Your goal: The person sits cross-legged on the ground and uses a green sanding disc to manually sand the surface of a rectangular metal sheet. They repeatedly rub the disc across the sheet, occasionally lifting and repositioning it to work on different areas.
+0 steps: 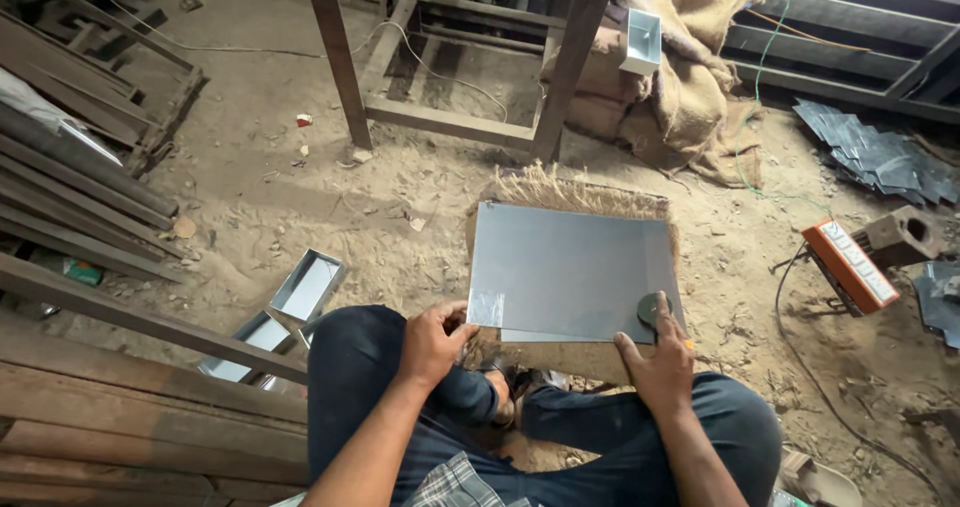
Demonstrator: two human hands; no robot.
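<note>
Your left hand (432, 342) pinches the near left corner of a flat grey metal sheet (565, 267), smooth and dull-shining, lying on a burlap mat (560, 192) on the sandy floor before your knees. Your right hand (660, 362) presses a dark round disc (652, 310), perhaps a magnet, onto its near right corner. Two open metal trays (308, 285) lie left; one orange-and-white box (848, 265) sits right.

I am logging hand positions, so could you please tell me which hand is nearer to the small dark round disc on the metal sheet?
The right hand: its fingers touch the dark round disc. The left hand is at the metal sheet's opposite near corner, apart from the disc.
</note>
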